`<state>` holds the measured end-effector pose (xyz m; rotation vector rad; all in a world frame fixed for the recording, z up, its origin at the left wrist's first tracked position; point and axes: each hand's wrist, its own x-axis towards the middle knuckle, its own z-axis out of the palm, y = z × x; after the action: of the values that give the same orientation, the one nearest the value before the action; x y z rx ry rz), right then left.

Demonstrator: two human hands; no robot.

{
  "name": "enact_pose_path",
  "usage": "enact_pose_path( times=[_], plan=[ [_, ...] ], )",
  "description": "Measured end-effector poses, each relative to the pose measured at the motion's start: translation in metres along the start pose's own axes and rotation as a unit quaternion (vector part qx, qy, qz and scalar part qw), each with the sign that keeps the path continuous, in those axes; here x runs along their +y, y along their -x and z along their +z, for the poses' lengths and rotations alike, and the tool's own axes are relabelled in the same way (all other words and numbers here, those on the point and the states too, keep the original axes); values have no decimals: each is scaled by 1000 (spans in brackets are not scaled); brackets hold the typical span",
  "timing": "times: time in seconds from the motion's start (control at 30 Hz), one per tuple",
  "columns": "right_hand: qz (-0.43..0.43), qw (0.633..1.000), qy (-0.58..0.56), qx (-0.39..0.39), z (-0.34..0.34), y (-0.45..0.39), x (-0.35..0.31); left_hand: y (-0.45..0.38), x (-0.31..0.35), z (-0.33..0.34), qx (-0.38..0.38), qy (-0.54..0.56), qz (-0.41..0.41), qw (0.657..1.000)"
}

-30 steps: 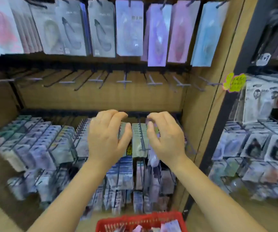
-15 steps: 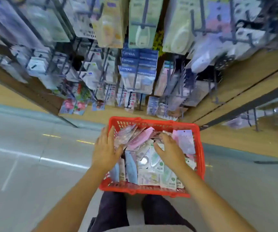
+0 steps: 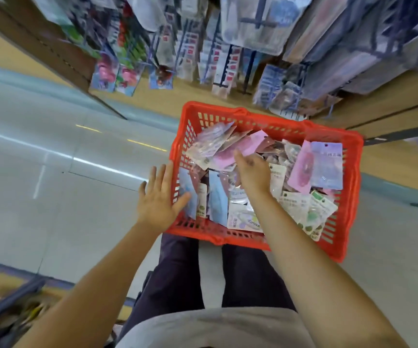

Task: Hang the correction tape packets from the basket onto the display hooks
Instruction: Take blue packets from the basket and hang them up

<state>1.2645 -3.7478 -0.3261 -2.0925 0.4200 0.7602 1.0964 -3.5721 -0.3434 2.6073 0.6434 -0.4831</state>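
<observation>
Both hands have shifted since half a second ago: the left hand (image 3: 158, 197), which lay on the basket's left rim with its fingers over the packets, now sits just outside that rim, and the right hand (image 3: 252, 172) has reached further toward the far side of the pile. The basket (image 3: 351, 197) also fills more of the view and sits further right than before.

Grey floor (image 3: 52, 184) with pale streaks takes up the left side. The left hand is flat, its fingers straight and spread, alongside the basket's left wall; the thumb crosses the rim and touches a pale blue packet (image 3: 186, 197) standing at the near left corner. It grips nothing.

The red basket stands on the floor in front of the person's dark trouser legs (image 3: 177, 277), which show below its near edge. Correction tape packets (image 3: 243, 217) fill it in a loose heap, pink, lilac, blue and white ones overlapping at all angles. The right hand hovers palm down over the middle of the heap, with its fingers pointing toward a pink packet (image 3: 245, 146) near the far left corner. Whether the fingertips pinch anything I cannot tell, since the back of the hand hides them.

At the right edge a lilac packet (image 3: 327, 164) lies flat on top, beside another pink one. Beyond the basket's far edge the shelf (image 3: 391, 96) rises, its hooks (image 3: 228, 61) loaded with blurred hanging packs.
</observation>
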Motion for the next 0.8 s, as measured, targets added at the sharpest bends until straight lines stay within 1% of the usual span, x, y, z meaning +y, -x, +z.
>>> enact_pose_path(
  times=[0.07, 0.13, 0.2, 0.27, 0.37, 0.47, 0.6, 0.7, 0.8],
  plan=[
    [46, 997, -55, 7, 3, -4, -4, 1, 1, -2, -1, 6, -2, 1000],
    [80, 991, -106, 7, 5, -10, -3, 1, 2, -3, -17, 16, -6, 1000],
    [95, 986, -138, 11, 1, -13, -2, 1, 1, -4, -24, 22, -5, 999],
    [94, 985, -143, 19, -6, -7, -5, 2, 0, -7, -27, 21, 3, 999],
    [50, 992, -115, 23, -30, 19, -4, 4, -2, -10, -25, 25, 9, 999],
    [-10, 998, -34, -45, -48, 49, 9, 10, -3, -7, -17, 41, 6, 999],
    [-28, 991, 73, -110, -30, 62, 31, 19, -4, -1, -18, 70, -10, 997],
    [-39, 990, 100, -92, -7, 56, 41, 25, -3, 2, -4, 87, -15, 996],
    [-39, 992, 97, -69, 9, 52, 40, 33, -6, 5, -15, 104, -19, 994]
  ],
)
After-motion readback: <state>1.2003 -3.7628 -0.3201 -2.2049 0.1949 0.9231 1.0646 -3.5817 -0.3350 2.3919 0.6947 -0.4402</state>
